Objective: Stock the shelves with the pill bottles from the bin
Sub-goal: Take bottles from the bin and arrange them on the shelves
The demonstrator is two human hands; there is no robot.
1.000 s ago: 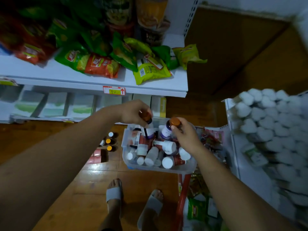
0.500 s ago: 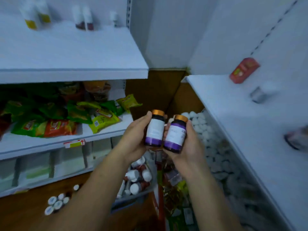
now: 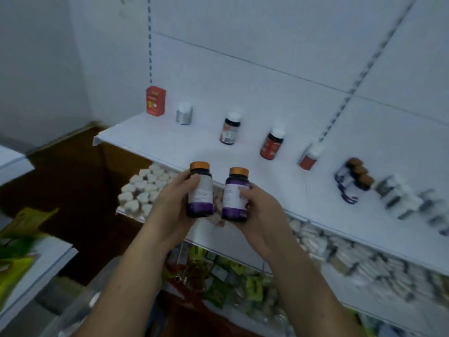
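Observation:
My left hand [image 3: 170,207] grips a dark pill bottle [image 3: 199,190] with an orange cap and a white and purple label. My right hand [image 3: 260,210] grips a second bottle of the same kind [image 3: 235,194]. Both bottles are upright, side by side, over the front edge of the white shelf [image 3: 267,176]. Three matching orange-capped bottles [image 3: 352,181] stand in a row on the shelf to the right. The bin shows only as a blurred clear edge [image 3: 80,310] at the bottom left.
Along the shelf stand a red box [image 3: 155,100], a silver bottle [image 3: 184,113], a dark bottle [image 3: 229,128], two red bottles [image 3: 272,144], and blurred white-capped bottles [image 3: 398,195] at far right. Below are white packs [image 3: 143,188] and green snack bags [image 3: 243,280].
I have turned from the bin to the right-hand shelf. Both hands lifted a bottle each out of the bin and now hold them up at the shelf's front edge.

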